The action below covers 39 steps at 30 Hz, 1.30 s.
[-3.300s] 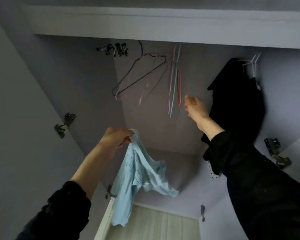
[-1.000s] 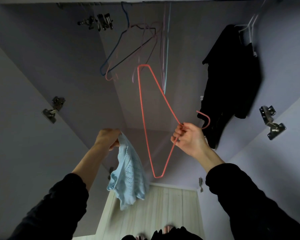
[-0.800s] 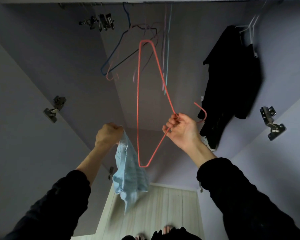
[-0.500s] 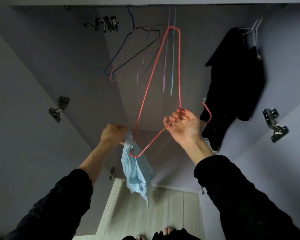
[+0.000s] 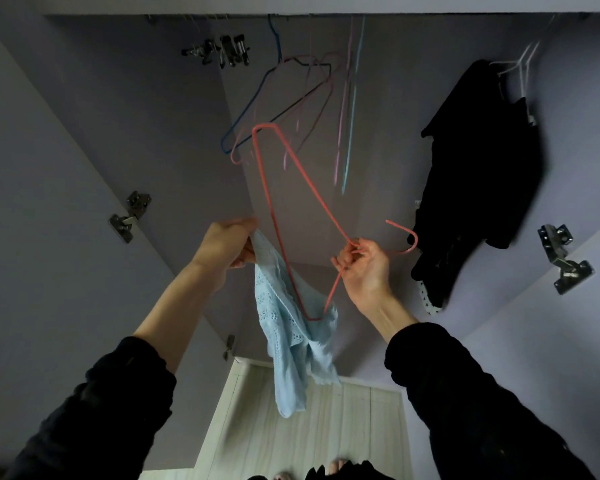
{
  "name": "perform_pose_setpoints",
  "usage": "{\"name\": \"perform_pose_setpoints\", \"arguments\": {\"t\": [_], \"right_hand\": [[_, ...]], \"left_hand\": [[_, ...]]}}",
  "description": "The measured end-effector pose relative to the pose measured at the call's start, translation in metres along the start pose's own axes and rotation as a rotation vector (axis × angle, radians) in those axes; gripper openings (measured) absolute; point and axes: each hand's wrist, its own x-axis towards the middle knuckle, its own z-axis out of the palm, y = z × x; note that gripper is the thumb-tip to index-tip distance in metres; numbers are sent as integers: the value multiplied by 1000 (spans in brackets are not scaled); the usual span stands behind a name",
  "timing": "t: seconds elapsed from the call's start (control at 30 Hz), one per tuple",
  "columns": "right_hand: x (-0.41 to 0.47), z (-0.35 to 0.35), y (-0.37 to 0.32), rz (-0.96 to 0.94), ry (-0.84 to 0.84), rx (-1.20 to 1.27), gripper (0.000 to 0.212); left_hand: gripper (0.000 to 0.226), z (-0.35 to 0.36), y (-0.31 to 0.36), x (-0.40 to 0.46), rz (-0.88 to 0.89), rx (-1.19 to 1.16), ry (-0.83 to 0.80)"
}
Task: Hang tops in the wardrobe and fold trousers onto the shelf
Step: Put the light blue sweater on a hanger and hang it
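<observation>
- I see my left hand point(image 5: 227, 242) raised in front of the open wardrobe point(image 5: 118, 116), its fingers point(image 5: 246, 252) pinching the top edge of the light blue top point(image 5: 288, 327).
- The light blue top hangs limp from that grip, trailing down over the pale wooden floor point(image 5: 257, 427) at the near edge of the view.
- My right hand point(image 5: 362, 268) is up at about the same height, to the right, fingers curled round the neck of the red wire hanger point(image 5: 291, 216) just below its hook.
- The hook sticks out to the right of my right hand, towards the black garment point(image 5: 475, 174).
- The red wire hanger is turned on end: one corner points up to the far left, the other dips down in front of the light blue top, crossing its upper part.
- I cannot tell whether the wire is threaded into the fabric or only lies across it.
- Far up, several empty hangers point(image 5: 291, 95) in blue, pink and dark wire dangle from the top of the wardrobe.
- The black garment hangs at the far right on a white hanger point(image 5: 513, 65).
- Metal door hinges point(image 5: 130, 214) show on the left and right door edges.
- Both my sleeves point(image 5: 94, 417) are black.
</observation>
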Motion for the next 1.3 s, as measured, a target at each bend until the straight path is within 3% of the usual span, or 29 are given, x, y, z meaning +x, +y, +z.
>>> {"name": "perform_pose_setpoints", "arguments": {"t": [0.2, 0.43, 0.57, 0.7, 0.87, 1.03, 1.2, 1.3], "right_hand": [[9, -22, 10, 11, 23, -170, 31], [23, -19, 4, -92, -58, -405, 33], [27, -21, 0, -176, -98, -718, 38], [27, -11, -6, -276, -131, -1075, 44], [14, 28, -15, -364, -354, -1365, 43], [6, 54, -29, -298, -531, -1578, 42], [2, 60, -40, -266, -564, -1716, 39], [-2, 71, -33, -289, -570, -1742, 43]], "left_hand": [[26, -36, 15, 5, 20, -154, 42], [26, -69, 11, 12, 85, -37, 230], [29, -89, 7, 17, 207, 166, 319], [16, -92, 0, 15, 299, 435, 285], [15, -75, -7, 10, 335, 674, 215], [11, -69, -10, 7, 370, 712, 189], [16, -85, -4, 9, 324, 679, 305], [13, -74, 1, 3, 396, 663, 232]]}}
